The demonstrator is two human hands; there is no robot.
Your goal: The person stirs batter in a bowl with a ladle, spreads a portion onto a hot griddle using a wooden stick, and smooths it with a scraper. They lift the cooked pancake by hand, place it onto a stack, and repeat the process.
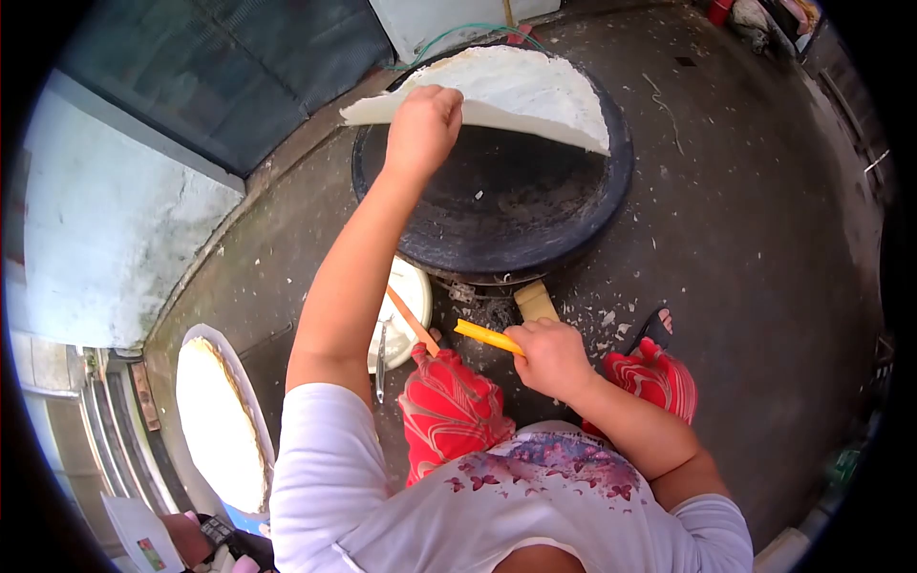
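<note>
My view: thin sheet pale, off-white, ragged-rimmed, draped over far part of dark round pan, near edge raised. My left hand clenched on that edge; my right hand grips yellow tool, well apart from sheet.

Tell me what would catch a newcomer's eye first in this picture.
Probably the wide, thin white sheet, its near edge lifted by the left hand over the far side of the large round black pan. Next come the bright yellow stick-like tool in the right hand, nearer the body, and the bright white, ragged-edged disc at lower left.
</note>
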